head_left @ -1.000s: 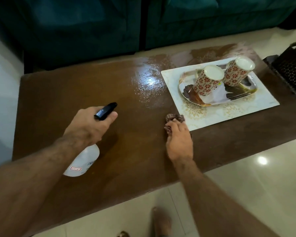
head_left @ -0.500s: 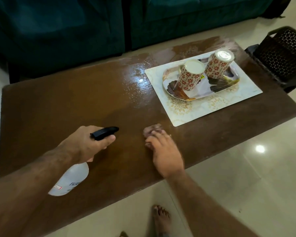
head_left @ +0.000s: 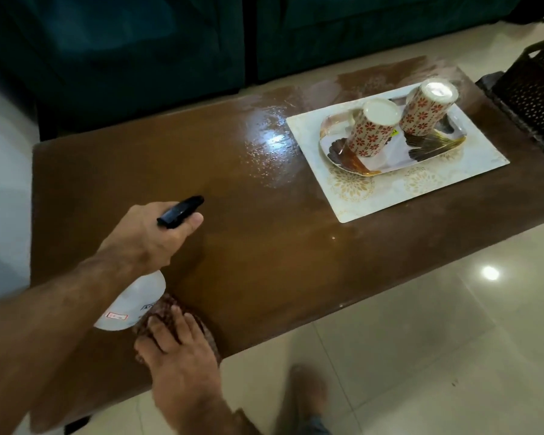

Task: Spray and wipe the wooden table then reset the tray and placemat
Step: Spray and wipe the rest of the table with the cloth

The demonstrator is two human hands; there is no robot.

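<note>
Tiled living-room floor, dark teal sofa along the far side, low wooden table filling the middle of the view. Far-centre of the table top has a wet, shiny patch catching the light. On the left, the left hand grips the neck of a spray bottle, fingers curled round it, thumb along the black nozzle head which points toward the far right; the white bottle body hangs tilted over the near-left part of the table. Just right of the bottle body, at the near edge, the right hand presses flat on a brown cloth, fingers mostly straight and spread over it, cloth bunched under the palm. Below that, near the bottom, a bare foot on the tiles, blurred. On the far right of the table lies a cream placemat with gold flower print, a shiny patterned tray on it, and two red-flowered cups standing upside down on the tray, side by side. Past the right end of the table, a dark woven basket on the floor.
</note>
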